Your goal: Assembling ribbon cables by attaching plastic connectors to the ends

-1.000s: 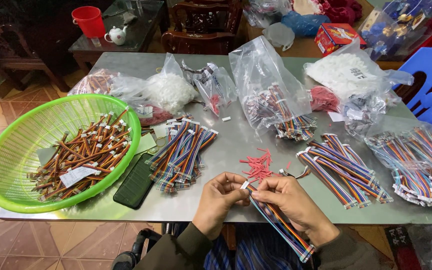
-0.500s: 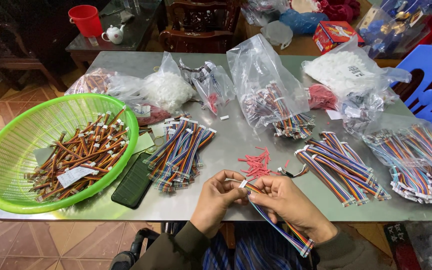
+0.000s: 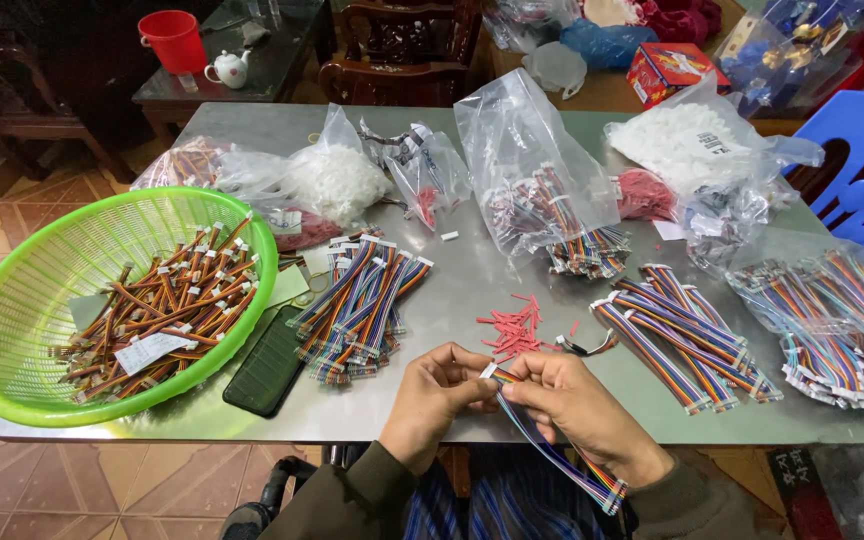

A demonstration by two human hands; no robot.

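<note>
Both hands [image 3: 512,395] pinch ribbon cable [image 3: 552,450] — table [image 3: 452,290] edge

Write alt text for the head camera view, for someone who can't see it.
Two hands, left hand and right hand, hold a rainbow ribbon cable by its white connector end over a metal table. To the left sits a green basket of finished cables beside a dark phone; loose cable bundles and plastic bags lie around.

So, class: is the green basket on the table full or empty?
Partly full. The green basket holds a loose heap of short cables and a paper slip across its lower right side; much of its mesh floor shows bare.
</note>
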